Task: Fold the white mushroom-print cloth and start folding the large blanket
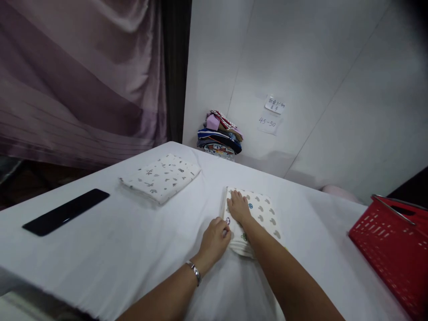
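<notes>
A folded white cloth (265,214) printed with grey mushroom shapes and a few coloured motifs lies on the white-covered table, its layers showing along the near edge. My right hand (239,207) rests flat on top of it, near the far left corner, fingers stretched out. At the cloth's left edge, my left hand (215,238) is closed, with thumb and fingertips pinched against the fabric; a silver bracelet is on that wrist. Another folded white cloth (162,177) with small grey and dark prints lies flat farther left.
A black phone-like slab (67,213) lies at the table's left. On the right stands a red plastic basket (391,249) with a metal handle. Behind the table's far edge is a stack of folded clothes (219,136). Paper notes (269,122) hang on the wall; a curtain (83,80) hangs left.
</notes>
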`<state>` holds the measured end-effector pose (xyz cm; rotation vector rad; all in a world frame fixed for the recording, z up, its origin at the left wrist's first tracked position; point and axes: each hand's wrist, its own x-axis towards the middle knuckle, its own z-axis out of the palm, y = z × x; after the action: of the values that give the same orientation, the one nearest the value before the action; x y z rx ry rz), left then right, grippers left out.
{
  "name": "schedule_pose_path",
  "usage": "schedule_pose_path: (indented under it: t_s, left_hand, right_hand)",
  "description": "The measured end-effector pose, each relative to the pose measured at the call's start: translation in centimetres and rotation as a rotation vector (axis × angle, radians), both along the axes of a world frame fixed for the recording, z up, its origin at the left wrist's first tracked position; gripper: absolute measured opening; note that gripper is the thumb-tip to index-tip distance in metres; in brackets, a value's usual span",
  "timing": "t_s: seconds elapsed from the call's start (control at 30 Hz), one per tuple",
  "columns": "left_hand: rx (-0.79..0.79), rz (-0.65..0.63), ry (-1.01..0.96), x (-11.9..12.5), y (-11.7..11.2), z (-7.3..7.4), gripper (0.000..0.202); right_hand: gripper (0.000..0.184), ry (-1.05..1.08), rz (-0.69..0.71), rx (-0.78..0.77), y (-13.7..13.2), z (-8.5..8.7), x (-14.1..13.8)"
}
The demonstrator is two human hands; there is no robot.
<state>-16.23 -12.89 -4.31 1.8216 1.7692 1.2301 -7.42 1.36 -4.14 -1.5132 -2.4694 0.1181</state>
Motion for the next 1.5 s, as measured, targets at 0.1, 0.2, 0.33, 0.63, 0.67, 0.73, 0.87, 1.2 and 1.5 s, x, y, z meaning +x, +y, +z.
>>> schedule_pose_path:
  t_s: [0.1, 0.2, 0.33, 0.63, 0.67, 0.73, 0.87, 1.2, 1.5]
  left_hand:
    - [-0.016, -0.001, 0.007, 0.0, 0.0, 0.2, 0.011]
    - [-0.026, -0.005, 0.001, 0.0, -0.1, 0.3, 0.011]
    - [-0.023, -0.002, 0.008, 0.0, -0.1, 0.3, 0.011]
    - [-0.032, 0.005, 0.000, -0.2, 0.1, 0.5, 0.011]
    - [-0.032, 0.005, -0.002, -0.2, 0.1, 0.5, 0.011]
    - [-0.033, 0.006, -0.012, -0.3, 0.1, 0.5, 0.011]
    - [-0.030, 0.021, -0.038, -0.3, 0.3, 0.3, 0.011]
    - [-0.045, 0.022, -0.014, -0.3, 0.4, 0.5, 0.011]
    - [-0.216, 0.072, -0.114, -0.4, 0.1, 1.0, 0.034]
  right_hand:
    - [0.049, -0.005, -0.001, -0.022, 0.3, 0.4, 0.1]
    - [0.046, -0.006, -0.010, -0.080, 0.8, 1.2, -0.1]
    - [0.049, 0.002, -0.020, -0.049, 0.5, 1.1, -1.0]
    - [0.053, 0.020, -0.016, -0.040, -0.4, 0.8, -1.8]
    - [0.052, 0.031, -0.025, -0.083, -0.6, 1.2, -1.6]
    - [0.051, 0.062, -0.021, -0.161, -1.4, 1.9, -1.0]
    - [0.047, 0.097, 0.084, -0.155, -4.7, 2.0, 1.3]
    - [0.043, 0.083, 0.120, -0.054, -7.6, 1.9, 2.5]
    - [0.055, 0.167, -0.237, -0.047, -3.5, 3.1, 11.5]
